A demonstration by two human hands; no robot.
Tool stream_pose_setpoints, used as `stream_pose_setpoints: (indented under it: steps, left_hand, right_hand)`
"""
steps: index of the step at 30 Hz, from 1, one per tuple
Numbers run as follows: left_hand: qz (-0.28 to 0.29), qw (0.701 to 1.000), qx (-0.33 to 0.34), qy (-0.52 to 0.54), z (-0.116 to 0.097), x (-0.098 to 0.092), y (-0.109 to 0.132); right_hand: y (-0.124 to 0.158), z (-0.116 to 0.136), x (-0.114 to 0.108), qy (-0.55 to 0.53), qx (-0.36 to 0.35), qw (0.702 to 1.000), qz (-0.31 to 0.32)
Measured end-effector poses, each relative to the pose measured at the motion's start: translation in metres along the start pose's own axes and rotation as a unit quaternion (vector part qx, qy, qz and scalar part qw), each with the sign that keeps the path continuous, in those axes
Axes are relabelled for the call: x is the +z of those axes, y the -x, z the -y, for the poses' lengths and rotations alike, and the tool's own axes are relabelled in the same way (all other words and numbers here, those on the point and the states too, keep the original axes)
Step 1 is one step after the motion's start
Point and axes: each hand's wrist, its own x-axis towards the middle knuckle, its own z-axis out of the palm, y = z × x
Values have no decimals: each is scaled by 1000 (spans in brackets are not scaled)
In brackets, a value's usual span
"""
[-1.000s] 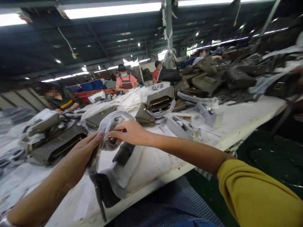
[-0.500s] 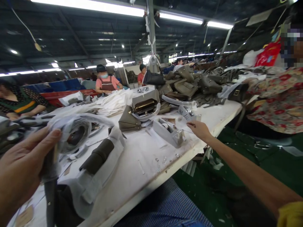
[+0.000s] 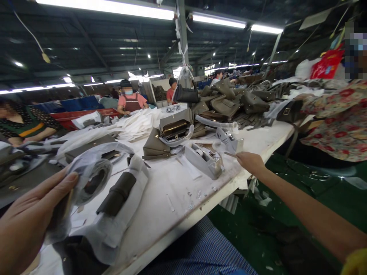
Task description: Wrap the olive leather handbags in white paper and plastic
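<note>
My left hand (image 3: 28, 217) at the lower left grips a coiled strap wrapped in clear plastic (image 3: 88, 177), thumb pressed on the wrap. Below it lies a rolled olive-grey leather piece (image 3: 117, 193) on white wrapping paper. My right hand (image 3: 250, 161) is stretched out to the table's right edge, fingers pinched on a thin strip of tape (image 3: 229, 154) beside a grey tape dispenser (image 3: 205, 159). An olive handbag (image 3: 156, 147) lies behind the dispenser.
A white worktable (image 3: 177, 194) runs from near left to far right. A heap of olive bags (image 3: 229, 101) covers its far end. A person in a floral top (image 3: 335, 114) stands at the right; other workers sit across on the left. Green floor lies below.
My right hand let go of the wrapped strap and reached right to the tape dispenser, then drew slightly back with tape. The view swung right. My left hand lowered a little with the strap.
</note>
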Motion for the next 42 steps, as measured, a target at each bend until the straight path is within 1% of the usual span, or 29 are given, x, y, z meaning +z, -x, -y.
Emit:
stream_pose_setpoints:
  steps: [2, 4, 6, 7, 9, 11, 13, 15, 17, 18, 20, 22, 24, 27, 30, 32, 34, 35, 36, 37, 39, 41, 42]
  left_hand:
    - [-14, 994, -12, 106, -4, 2, 4]
    - [-14, 982, -43, 181, -11, 4, 7]
    - [-1, 975, -71, 210, -17, 5, 10]
    - [4, 974, -75, 212, -20, 5, 11]
    - [17, 975, -60, 211, -23, 6, 12]
    - [20, 977, -41, 211, -22, 7, 13]
    - [25, 978, -21, 207, -20, 8, 14]
    - [32, 980, 11, 198, -18, 10, 16]
    - [52, 978, 47, 197, -17, 11, 16]
    - [61, 977, 59, 196, -17, 12, 17]
    - [72, 975, 83, 192, -20, 13, 18]
    - [74, 974, 107, 188, -23, 14, 21]
    - [65, 973, 131, 180, -25, 14, 23]
    - [39, 975, 151, 160, -24, 12, 24]
    - [16, 977, 149, 151, -19, 9, 23]
    - [12, 978, 148, 146, -16, 9, 22]
    - [10, 977, 161, 137, -15, 10, 22]
    - [13, 976, 172, 131, -15, 12, 21]
    - [16, 975, 185, 125, -15, 14, 21]
    - [22, 972, 200, 119, -16, 16, 22]
    - [33, 968, 228, 98, -16, 19, 22]
    - [34, 967, 245, 68, -16, 19, 23]
    - [28, 967, 248, 50, -16, 18, 24]
  right_hand:
    - [6, -6, -12, 2, 24, 1000, -13]
    - [13, -6, -26, -49, 38, 998, -22]
    - [19, 5, -40, -177, 39, 983, -20]
    - [22, 16, -47, -260, 40, 965, -16]
    - [27, 48, -62, -412, 33, 911, 7]
    - [33, 91, -76, -523, -3, 851, 46]
    - [41, 140, -89, -594, -71, 795, 97]
    - [50, 189, -100, -629, -133, 752, 148]
    - [58, 233, -109, -644, -177, 720, 187]
    - [61, 254, -112, -650, -199, 706, 196]
    - [64, 291, -117, -665, -236, 682, 191]
    - [64, 321, -121, -675, -255, 667, 185]
    - [62, 343, -123, -679, -245, 662, 201]
    - [58, 357, -125, -674, -227, 661, 241]
    - [58, 356, -125, -662, -233, 671, 238]
    - [59, 354, -123, -661, -233, 676, 230]
    - [61, 357, -123, -671, -235, 665, 229]
    - [61, 360, -123, -682, -236, 653, 231]
    - [61, 364, -123, -697, -236, 634, 236]
    - [62, 369, -125, -717, -236, 608, 246]
    - [62, 378, -130, -761, -219, 543, 280]
    - [63, 384, -137, -792, -186, 477, 332]
    - [63, 385, -140, -798, -174, 452, 359]
